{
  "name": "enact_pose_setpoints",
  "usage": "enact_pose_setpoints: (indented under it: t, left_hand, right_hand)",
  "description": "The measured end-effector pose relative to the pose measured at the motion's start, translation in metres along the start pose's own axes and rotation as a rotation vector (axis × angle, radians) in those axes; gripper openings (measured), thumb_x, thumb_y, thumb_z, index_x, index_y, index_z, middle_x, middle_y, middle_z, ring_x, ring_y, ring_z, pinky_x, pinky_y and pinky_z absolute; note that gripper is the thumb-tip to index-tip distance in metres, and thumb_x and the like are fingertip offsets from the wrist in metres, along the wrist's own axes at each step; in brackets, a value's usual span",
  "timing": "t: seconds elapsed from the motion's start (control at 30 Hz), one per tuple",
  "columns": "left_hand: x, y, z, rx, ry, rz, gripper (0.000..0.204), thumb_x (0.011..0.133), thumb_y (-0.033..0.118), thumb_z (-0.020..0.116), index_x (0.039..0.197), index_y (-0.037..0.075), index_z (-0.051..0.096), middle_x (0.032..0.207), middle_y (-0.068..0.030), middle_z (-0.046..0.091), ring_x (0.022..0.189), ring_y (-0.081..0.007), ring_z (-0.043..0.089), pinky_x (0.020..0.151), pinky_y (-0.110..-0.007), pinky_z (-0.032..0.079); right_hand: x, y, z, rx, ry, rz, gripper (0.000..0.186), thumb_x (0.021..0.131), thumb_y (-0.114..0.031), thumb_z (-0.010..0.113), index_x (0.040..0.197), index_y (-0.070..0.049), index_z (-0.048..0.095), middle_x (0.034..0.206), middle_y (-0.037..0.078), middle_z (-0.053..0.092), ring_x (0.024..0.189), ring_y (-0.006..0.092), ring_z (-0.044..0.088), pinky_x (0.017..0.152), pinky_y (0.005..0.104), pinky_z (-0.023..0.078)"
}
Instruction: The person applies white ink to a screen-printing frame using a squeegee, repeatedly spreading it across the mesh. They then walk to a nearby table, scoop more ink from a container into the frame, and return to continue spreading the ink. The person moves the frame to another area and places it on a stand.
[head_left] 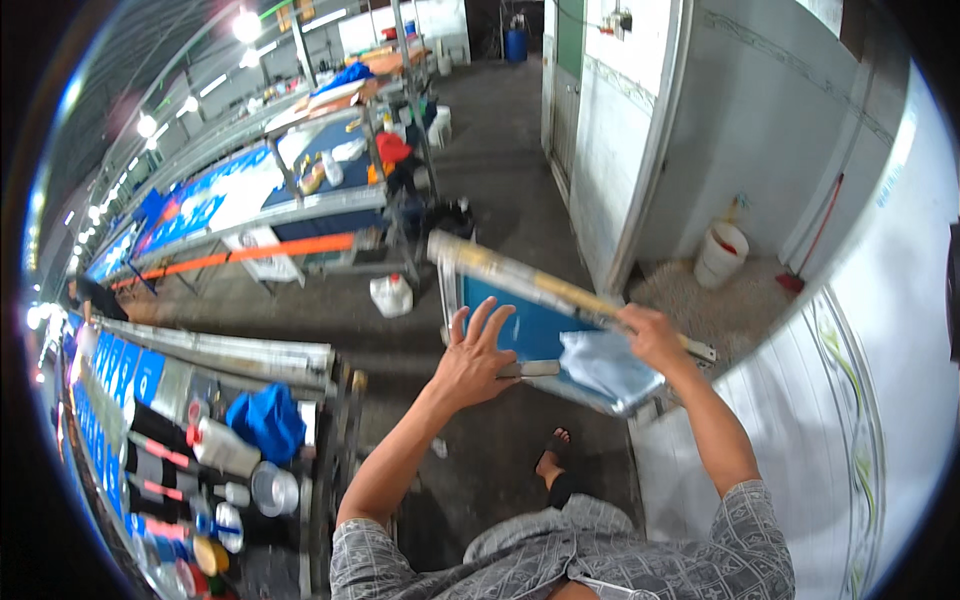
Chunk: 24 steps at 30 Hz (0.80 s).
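A screen-printing frame point(540, 275) with blue mesh point(532, 325) is tilted in front of me. My right hand point(652, 338) is closed round its upper edge, toward the right end. Over the left part of the mesh, my left hand point(474, 362) has its fingers spread apart. A short pale grey bar point(540, 369) juts out from beside the left thumb; I cannot tell whether the thumb presses on it. Near the right hand, a crumpled whitish cloth or sheet point(598, 362) lies against the mesh.
A cluttered bench point(270, 560) at the left carries a blue cloth point(267, 422), a white jug point(225, 447) and a clear cup point(274, 489). Another white jug point(391, 296) stands on the floor. To the right are a white wall point(735, 400), a bucket point(720, 255) and a red broom point(791, 281).
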<state>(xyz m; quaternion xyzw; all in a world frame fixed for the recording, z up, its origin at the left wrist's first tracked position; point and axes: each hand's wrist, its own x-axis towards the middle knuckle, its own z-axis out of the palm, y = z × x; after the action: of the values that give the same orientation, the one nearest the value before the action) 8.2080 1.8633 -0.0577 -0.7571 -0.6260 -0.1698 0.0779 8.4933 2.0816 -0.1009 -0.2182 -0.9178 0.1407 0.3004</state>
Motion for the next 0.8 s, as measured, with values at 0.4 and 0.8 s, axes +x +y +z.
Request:
enact_pose_setpoints:
  t: [0.4,0.8]
  left_hand:
    - [0.247,-0.361,0.203,-0.287,-0.348,-0.177,0.042,0.069,0.049,0.085,0.095,0.015,0.083,0.152,-0.0186,0.042,0.144,-0.0382,0.034,0.112,-0.057,0.029]
    - [0.571,-0.708,0.301,-0.292,0.059,-0.388,0.033,0.071,0.041,0.086,0.086,0.012,0.081,0.092,-0.0149,0.065,0.074,-0.0354,0.069,0.066,-0.046,0.056]
  right_hand:
    - [0.434,0.251,0.164,-0.354,-0.443,-0.725,0.019,0.087,-0.014,0.061,0.102,-0.025,0.064,0.074,0.003,0.063,0.067,0.0231,0.068,0.064,0.0426,0.05]
    - [0.924,0.499,0.26,-0.472,-0.214,-0.825,0.022,0.084,-0.024,0.07,0.105,-0.026,0.067,0.099,-0.001,0.063,0.106,0.0174,0.062,0.09,0.0397,0.044]
